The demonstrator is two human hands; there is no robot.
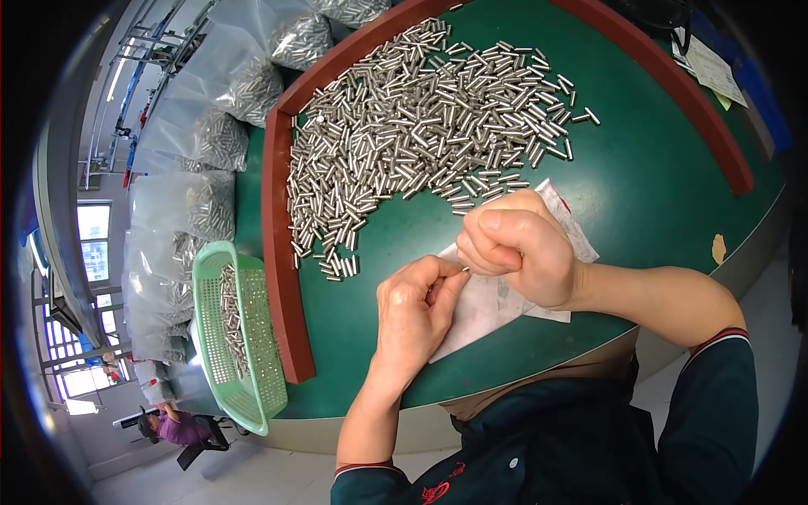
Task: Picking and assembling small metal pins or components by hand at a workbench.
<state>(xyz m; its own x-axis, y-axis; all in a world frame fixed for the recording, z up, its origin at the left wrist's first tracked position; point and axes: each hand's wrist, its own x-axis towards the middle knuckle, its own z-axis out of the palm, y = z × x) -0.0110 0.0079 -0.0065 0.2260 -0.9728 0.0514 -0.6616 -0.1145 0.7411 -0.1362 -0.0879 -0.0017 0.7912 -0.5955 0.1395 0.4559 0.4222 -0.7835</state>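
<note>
My left hand (414, 313) is closed in a pinch, and a small shiny tip, seemingly of a metal pin (465, 269), shows at its fingertips. Right beside it, my right hand (523, 248) is curled into a fist with the thumb on top; what lies inside is hidden. Both hands are over a whitish, smudged sheet (480, 313) that looks like cloth or paper on the green tabletop (640, 202). Beyond them spreads a large heap of short, shiny metal pins (421, 126).
Dark red wooden rails (282, 252) border the work area. Left of them stands a light green plastic basket (268, 370) with pins inside. Clear bags (210, 206) of pins line the far left. Papers (711, 67) lie at the far right. A person (181, 427) sits in the background.
</note>
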